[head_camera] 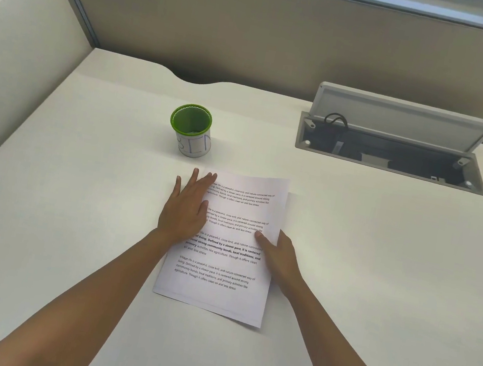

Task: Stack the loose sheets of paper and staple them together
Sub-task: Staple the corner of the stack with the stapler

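Note:
Printed white sheets of paper (216, 287) lie in a near-aligned stack on the white desk (68, 217), a lower sheet's edge showing at the top right. My left hand (187, 205) rests flat with straight fingers on the stack's upper left edge. My right hand (277, 257) is at the right edge, its thumb pressing on the top sheet and its fingers hidden under or behind the edge. No stapler is in view.
A green-rimmed white cup (191, 129) stands just beyond the paper. An open cable hatch (392, 153) with a raised lid sits at the back right. A beige partition wall (258, 35) bounds the desk's far side; a cream panel (14, 65) runs along the left.

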`<state>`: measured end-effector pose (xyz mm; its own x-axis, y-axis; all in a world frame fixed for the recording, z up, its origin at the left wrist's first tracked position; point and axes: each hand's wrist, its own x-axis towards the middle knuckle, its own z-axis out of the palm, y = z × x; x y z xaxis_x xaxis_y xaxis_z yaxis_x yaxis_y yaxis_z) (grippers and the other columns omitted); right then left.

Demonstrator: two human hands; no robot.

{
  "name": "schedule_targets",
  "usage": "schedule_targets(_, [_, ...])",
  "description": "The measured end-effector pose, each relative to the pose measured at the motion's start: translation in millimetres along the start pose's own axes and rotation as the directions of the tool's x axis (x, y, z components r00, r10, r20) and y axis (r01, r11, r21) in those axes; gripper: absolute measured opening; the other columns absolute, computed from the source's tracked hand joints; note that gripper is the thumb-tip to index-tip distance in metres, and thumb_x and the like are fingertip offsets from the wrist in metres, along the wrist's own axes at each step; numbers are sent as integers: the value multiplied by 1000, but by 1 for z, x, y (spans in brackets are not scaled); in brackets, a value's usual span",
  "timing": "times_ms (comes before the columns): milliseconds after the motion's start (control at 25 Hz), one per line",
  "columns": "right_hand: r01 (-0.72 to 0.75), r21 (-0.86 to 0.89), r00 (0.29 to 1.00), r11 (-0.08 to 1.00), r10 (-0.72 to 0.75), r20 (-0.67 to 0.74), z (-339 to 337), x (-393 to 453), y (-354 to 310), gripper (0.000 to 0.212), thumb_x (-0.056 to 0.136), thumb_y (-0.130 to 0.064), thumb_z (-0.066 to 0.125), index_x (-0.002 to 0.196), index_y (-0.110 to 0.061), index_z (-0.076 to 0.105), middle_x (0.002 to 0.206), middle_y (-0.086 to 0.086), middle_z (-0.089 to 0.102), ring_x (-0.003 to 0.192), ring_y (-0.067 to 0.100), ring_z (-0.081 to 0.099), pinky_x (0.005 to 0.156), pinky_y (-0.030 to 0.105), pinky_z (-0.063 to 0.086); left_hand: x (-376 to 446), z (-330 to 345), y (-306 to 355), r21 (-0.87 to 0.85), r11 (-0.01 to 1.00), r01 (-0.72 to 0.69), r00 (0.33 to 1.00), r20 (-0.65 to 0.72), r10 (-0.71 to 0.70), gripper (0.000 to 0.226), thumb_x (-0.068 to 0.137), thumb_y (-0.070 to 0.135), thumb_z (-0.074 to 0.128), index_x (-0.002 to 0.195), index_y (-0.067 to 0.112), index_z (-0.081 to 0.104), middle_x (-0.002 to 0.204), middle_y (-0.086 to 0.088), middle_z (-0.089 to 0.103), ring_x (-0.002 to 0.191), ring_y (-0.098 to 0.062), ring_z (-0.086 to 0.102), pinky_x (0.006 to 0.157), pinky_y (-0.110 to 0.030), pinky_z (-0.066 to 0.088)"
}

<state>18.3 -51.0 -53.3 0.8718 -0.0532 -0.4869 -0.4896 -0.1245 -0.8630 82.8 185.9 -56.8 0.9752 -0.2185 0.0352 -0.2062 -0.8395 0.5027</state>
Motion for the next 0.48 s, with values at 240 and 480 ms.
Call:
schedule_targets(240, [-4, -2, 1000, 1000, 4, -9, 1, -2, -2, 31, 97, -30, 60, 126, -22, 65, 120, -5, 73, 108, 17, 70, 99, 44, 54, -1, -2, -4, -139, 990, 0, 1000, 26, 4, 74, 85, 3, 32, 156, 18, 26, 163, 8, 27, 155, -17, 0, 124, -41, -11])
schedule_targets(480, [-8, 10, 1000, 1000, 8, -14, 1, -5, -5, 30, 98, -27, 59, 127, -22, 64, 120, -4, 73, 108, 15, 70, 98, 39, 55, 2, 3, -9, -362, 926, 107, 994, 54, -94, 75, 79, 3, 32, 152, 20, 35, 163, 6, 28, 153, -7, -8, 122, -36, -16])
